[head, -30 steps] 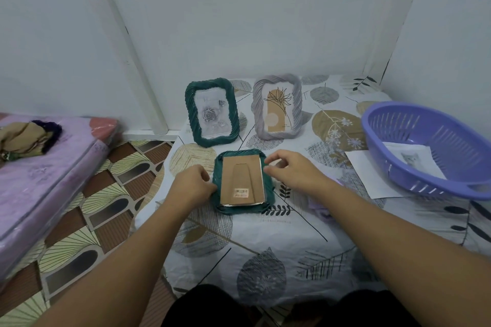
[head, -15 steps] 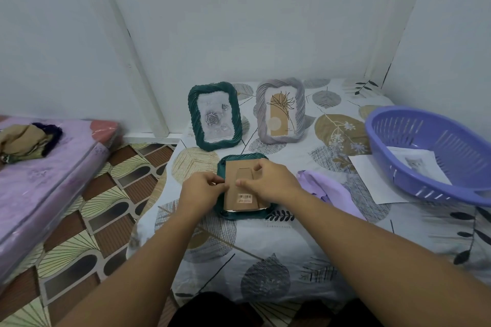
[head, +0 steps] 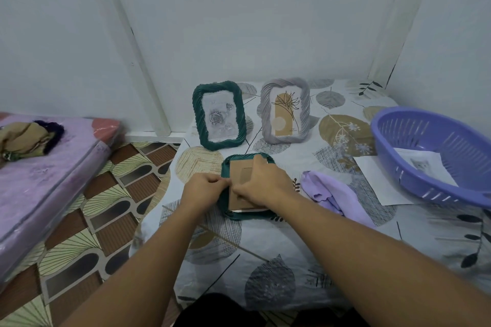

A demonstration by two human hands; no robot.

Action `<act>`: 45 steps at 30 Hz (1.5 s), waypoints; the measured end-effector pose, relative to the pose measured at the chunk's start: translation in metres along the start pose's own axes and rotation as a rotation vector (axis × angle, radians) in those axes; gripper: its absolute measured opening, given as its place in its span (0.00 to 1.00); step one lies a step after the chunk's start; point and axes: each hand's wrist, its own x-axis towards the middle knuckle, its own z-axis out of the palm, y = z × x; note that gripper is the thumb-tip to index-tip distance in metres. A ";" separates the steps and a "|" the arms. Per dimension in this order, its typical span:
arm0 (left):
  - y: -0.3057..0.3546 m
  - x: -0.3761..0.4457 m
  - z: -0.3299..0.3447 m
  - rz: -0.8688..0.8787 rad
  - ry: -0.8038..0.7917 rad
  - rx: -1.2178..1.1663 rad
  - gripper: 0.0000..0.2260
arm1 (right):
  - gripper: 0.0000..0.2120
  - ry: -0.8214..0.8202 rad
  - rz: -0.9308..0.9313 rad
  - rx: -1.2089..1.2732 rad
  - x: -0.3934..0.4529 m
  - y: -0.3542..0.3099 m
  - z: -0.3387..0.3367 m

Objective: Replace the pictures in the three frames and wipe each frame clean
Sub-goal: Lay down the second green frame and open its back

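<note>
A green frame (head: 229,210) lies face down on the leaf-patterned table, its brown cardboard back (head: 240,175) facing up. My left hand (head: 203,190) pinches at the left edge of that back. My right hand (head: 261,184) lies across the back, fingertips meeting the left hand at the same edge. Behind, a second green frame (head: 218,114) with a rose picture stands upright, and a grey frame (head: 285,110) with a plant picture stands to its right. A lilac cloth (head: 332,194) lies crumpled just right of my right wrist.
A purple basket (head: 435,151) at the right holds a printed picture (head: 422,164); a white sheet (head: 377,180) lies under its rim. A mattress (head: 42,180) with bundled cloth (head: 26,138) sits at the left across patterned floor. Walls close the back.
My right hand has moved from the frame's right edge across the cardboard back to the left edge, meeting my left hand. The view has shifted a little.
</note>
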 end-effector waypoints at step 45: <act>0.034 -0.009 0.000 -0.179 -0.013 -0.431 0.08 | 0.31 0.119 -0.092 0.227 -0.013 0.014 -0.001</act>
